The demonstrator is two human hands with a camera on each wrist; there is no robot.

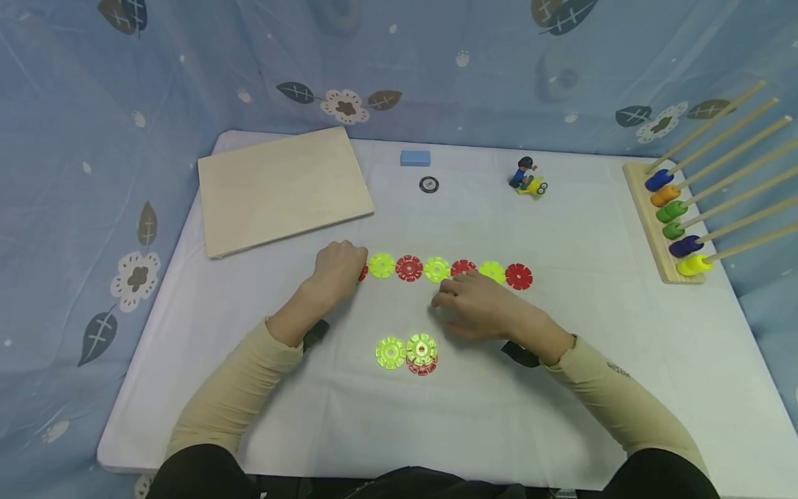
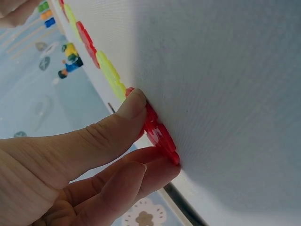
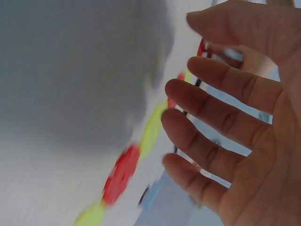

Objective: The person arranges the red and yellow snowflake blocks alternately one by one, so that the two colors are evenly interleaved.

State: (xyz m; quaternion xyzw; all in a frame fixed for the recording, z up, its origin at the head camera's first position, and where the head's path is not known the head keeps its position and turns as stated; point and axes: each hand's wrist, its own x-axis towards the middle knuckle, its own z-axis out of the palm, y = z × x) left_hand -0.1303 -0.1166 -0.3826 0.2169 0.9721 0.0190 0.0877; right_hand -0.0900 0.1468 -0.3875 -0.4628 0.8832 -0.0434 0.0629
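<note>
My left hand [image 1: 337, 270] pinches a red flower-shaped plastic disc [image 2: 160, 136] between thumb and fingers, at the left end of a row on the white table. Beside that disc lies a yellow-green notched disc [image 1: 382, 265], and the row goes on rightward, alternating red and yellow-green, to a red disc [image 1: 519, 276]. Over the row's right part hovers my right hand [image 1: 480, 308], fingers spread and holding nothing in the right wrist view. It partly covers a red disc [image 1: 463, 265] in the head view.
Nearer me lie a loose yellow-green disc [image 1: 390, 353] and another yellow-green disc [image 1: 421, 344] overlapping a red one [image 1: 422, 371]. Farther back are a wooden board [image 1: 283, 190], a blue block [image 1: 415, 158], a black round token [image 1: 429, 184], a toy figure [image 1: 524, 173] and a bead-peg stand [image 1: 648, 222].
</note>
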